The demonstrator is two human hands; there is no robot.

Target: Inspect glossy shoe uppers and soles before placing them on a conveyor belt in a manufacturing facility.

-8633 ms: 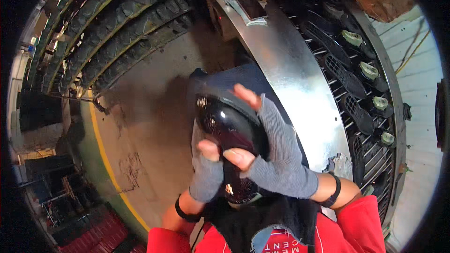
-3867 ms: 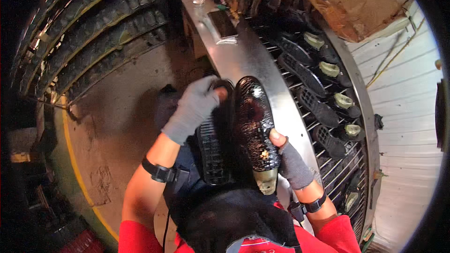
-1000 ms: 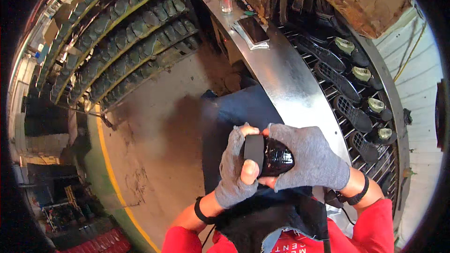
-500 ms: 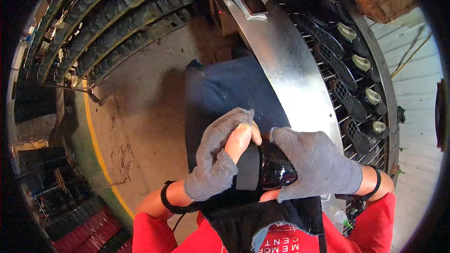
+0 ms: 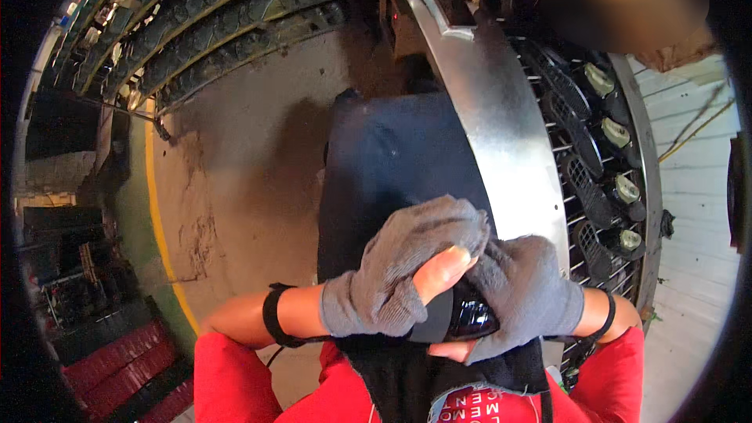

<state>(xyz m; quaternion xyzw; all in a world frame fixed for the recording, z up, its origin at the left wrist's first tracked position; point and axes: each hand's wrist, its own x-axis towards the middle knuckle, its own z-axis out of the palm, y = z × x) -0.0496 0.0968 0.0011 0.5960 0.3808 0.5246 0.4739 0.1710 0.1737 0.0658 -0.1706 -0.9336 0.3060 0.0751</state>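
A glossy black shoe [image 5: 474,315] lies in my lap, over the dark apron [image 5: 399,149]. Along its left side runs a matte dark grey band. My right hand [image 5: 533,290], in a grey glove with bare fingertips, is wrapped round the shoe from the right, its thumb showing at the near end. My left hand [image 5: 419,266], gloved the same way, is closed over the shoe's far end, fingers curled and thumb bare on top. The two gloves touch there and hide much of the shoe; whether the left fingers also hold something small cannot be seen.
A metal-topped bench [image 5: 509,125] curves along my right, with a phone [image 5: 450,6] on papers at its far end. Beyond it, a rack holds several black soles [image 5: 587,188] and shoe parts with pale insides [image 5: 616,131]. Shelves of dark shoes [image 5: 227,16] stand far left.
My left hand has moved right and closed over the shoe's far end, meeting my right glove. My right hand has shifted slightly right and nearer. The view has turned slightly.
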